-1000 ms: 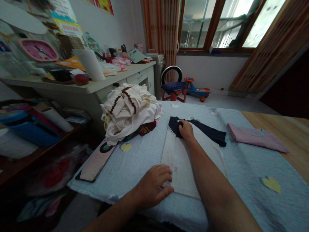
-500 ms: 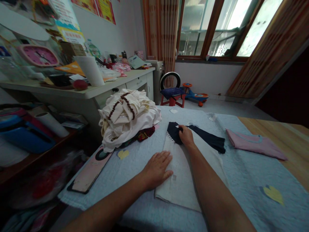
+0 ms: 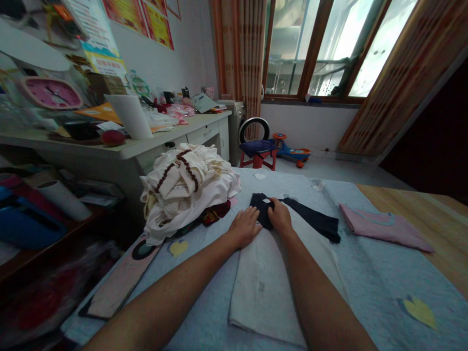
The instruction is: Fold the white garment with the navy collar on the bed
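Family home, prob. bdrm, w/ kid's ride-on toy (image 3: 291, 153), pink clock (image 3: 51, 93), cluttered desk (image 3: 120, 148), long curtains (image 3: 245, 53)

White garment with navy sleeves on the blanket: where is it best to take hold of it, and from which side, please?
The white garment is probably best held at its near bottom edge, coming from the person's side. That edge lies flat and straight on the blanket, nearest the body, with no hand on it. The navy top end is less free: the left hand and right hand rest there.
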A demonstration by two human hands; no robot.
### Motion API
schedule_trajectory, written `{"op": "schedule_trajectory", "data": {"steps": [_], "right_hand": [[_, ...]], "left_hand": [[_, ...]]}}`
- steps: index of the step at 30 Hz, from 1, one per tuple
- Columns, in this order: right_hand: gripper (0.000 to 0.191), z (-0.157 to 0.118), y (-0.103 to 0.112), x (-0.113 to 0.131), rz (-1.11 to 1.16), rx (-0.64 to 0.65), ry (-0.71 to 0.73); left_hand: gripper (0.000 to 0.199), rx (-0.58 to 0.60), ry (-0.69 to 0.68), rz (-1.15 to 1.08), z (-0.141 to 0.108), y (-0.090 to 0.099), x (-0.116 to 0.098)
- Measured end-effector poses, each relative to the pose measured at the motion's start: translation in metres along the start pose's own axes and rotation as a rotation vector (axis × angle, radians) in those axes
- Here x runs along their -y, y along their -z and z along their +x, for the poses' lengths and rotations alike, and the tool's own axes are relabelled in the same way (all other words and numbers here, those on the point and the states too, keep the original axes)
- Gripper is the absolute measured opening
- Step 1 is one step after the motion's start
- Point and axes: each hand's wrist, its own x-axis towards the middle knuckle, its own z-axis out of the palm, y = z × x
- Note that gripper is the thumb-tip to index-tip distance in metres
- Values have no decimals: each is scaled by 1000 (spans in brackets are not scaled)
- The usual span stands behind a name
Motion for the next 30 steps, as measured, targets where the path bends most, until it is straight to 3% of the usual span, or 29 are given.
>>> {"op": "schedule_trajectory", "data": {"steps": [7, 15, 19, 25, 30], "right_hand": [[44, -1, 2, 1, -35, -4, -52], [49, -1, 6, 5, -58, 21, -141], [49, -1, 8, 5, -79, 40, -158], [53, 0, 11, 5, -112, 95, -192], [55, 0, 15, 7, -134, 155, -218]], "left_hand": [[53, 38, 25, 26, 43, 11, 15], [42, 2, 42, 41, 72, 16, 33], [46, 20, 82, 39, 73, 14, 33], [47, -63, 115, 10, 56, 11, 16], [55, 11, 88, 13, 46, -5, 10]]}}
